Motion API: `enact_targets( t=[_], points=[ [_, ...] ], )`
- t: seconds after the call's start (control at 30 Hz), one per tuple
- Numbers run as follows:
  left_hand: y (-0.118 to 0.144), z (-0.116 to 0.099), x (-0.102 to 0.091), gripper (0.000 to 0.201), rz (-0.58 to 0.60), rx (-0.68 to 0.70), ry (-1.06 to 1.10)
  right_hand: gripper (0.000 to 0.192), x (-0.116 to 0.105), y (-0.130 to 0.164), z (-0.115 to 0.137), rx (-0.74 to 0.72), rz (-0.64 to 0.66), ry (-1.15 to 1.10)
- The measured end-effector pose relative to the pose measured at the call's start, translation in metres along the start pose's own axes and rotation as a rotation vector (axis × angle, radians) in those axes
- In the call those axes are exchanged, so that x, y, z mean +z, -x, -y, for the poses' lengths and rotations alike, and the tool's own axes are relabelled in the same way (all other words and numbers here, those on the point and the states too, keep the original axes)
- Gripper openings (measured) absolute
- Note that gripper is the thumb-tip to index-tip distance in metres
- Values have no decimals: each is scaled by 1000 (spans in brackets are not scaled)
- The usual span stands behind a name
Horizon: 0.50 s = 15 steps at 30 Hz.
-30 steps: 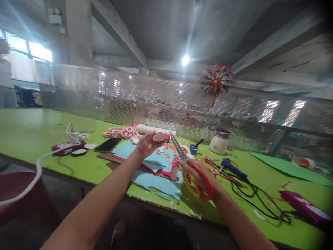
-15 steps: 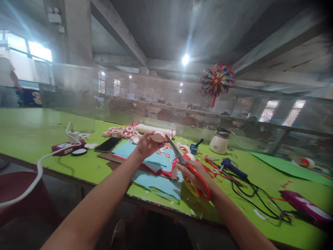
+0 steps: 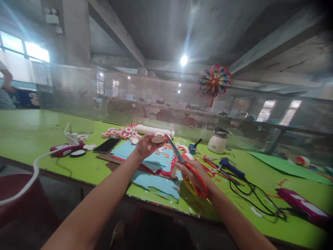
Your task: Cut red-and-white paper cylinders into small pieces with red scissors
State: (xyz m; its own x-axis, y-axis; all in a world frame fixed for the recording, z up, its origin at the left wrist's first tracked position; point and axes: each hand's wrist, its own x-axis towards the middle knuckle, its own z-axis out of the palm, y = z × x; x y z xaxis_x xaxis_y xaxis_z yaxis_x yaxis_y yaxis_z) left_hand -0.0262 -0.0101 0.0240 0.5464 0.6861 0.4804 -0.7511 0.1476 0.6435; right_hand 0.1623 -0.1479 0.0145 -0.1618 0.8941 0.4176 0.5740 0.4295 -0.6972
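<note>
A small round paper disc (image 3: 158,138) is pinched in the fingertips of the left hand (image 3: 145,146) and held up above the stack of blue and red paper sheets (image 3: 156,166) on the green bench (image 3: 31,135). Red-handled scissors (image 3: 187,167) are gripped by the right hand (image 3: 194,173), blades pointed up towards the disc, tips just beside it. No brand, label or writing can be read anywhere, including on the black phone (image 3: 107,145) and the white pot (image 3: 218,141).

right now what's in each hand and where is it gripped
The left hand pinches a small paper disc at its edge with the fingertips. The right hand holds scissors through the red and yellow handle loops.
</note>
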Motion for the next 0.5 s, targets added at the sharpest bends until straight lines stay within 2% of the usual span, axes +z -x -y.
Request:
enact_targets(
  t=[0.27, 0.5],
  points=[
    [-2, 2, -3, 29, -25, 51, -62, 26, 2, 0, -4, -14, -23, 22],
    [-5, 4, -10, 22, -83, 97, -95, 28, 8, -2, -10, -38, -154, 210]
  ],
)
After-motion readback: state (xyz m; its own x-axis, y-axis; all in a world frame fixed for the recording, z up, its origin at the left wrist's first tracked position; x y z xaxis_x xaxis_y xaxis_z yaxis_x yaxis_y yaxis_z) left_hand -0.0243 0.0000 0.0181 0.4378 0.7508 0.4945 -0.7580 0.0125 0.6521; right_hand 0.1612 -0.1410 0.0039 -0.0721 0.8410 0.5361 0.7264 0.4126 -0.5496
